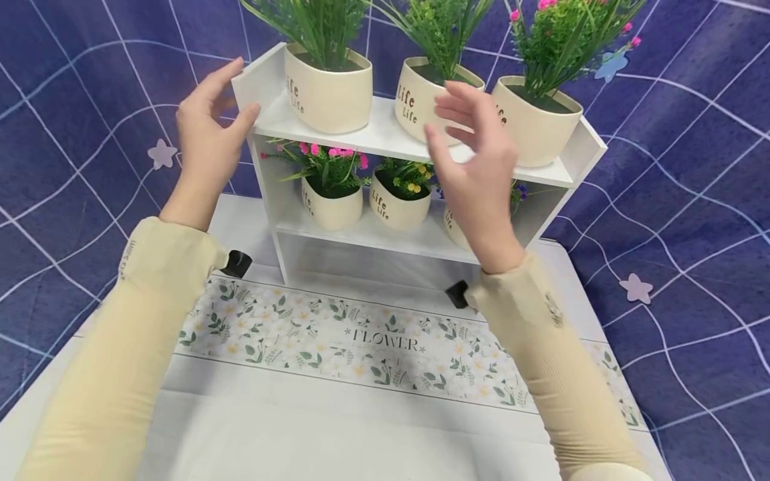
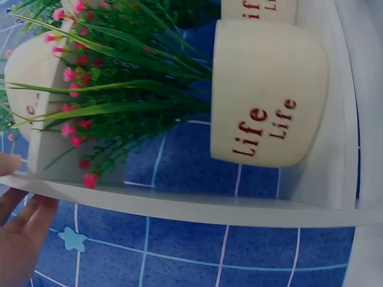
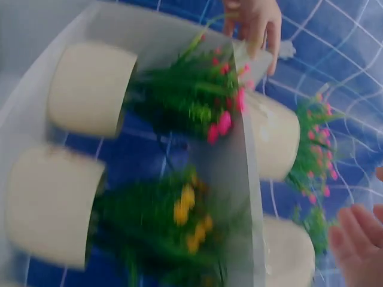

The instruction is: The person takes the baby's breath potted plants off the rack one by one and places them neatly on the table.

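Here the left hand (image 1: 210, 127) grips the left end of the white shelf (image 1: 381, 127), while the right hand (image 1: 478, 157), loosely bent, holds nothing; the two are well apart. The shelf stands on the white table (image 1: 271, 427), behind a flowered runner (image 1: 385, 334) whose word "FLOWER" shows only from the head. The left wrist view gives what the head view half hides: the thumb (image 2: 9, 162) lies on the inner side of the side panel (image 1: 265, 80), the fingers (image 2: 37, 215) on the outer. From the head, the right hand overlaps the upper middle pot (image 1: 415, 100); the right wrist view, though blurred, shows a gap between that hand and the pots. It also shows pink flowers on the plant in the upper left pot (image 1: 331, 100), whose top the head view cuts off. All the pots are cream and hold greenery. The upper right pot (image 1: 544, 133) carries pink blooms too. Below, the lower left pot (image 1: 333, 207) has pink flowers and the lower middle pot (image 1: 400, 207) yellow ones; the lower right pot (image 1: 454, 230) is mostly hidden behind the right hand, with a little purple showing beside the wrist
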A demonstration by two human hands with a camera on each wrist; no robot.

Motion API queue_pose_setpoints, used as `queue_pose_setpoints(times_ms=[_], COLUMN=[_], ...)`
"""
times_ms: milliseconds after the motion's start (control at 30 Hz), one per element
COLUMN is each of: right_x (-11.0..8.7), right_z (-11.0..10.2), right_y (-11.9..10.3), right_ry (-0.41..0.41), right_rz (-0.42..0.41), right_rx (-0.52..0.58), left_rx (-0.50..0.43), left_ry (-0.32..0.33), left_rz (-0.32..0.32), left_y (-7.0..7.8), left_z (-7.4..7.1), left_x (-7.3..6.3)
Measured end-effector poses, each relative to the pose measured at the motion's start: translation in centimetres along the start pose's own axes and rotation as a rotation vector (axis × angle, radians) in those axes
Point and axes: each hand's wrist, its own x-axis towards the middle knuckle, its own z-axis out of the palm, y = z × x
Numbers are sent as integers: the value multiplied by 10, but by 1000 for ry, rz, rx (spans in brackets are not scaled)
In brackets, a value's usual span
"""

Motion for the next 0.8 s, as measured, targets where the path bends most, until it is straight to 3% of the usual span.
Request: queue_pose_setpoints(times_ms=[167, 300, 500, 800], right_x=[18, 32, 49, 58], right_z=[32, 51, 74, 102], right_y=[-4, -3, 1, 1], right_ry=[-181, -267, -329, -365], right_rz=[141, 204, 285, 450], right_rx=[-52, -122, -247, -333], left_rx=[37, 61, 102, 83], left_ry=[27, 44, 74, 80], left_rz=[-1, 13, 31, 53], left_y=[-3, -2, -1, -4], left_z=[3, 3, 4, 5], left_x=[0, -1, 0, 0])
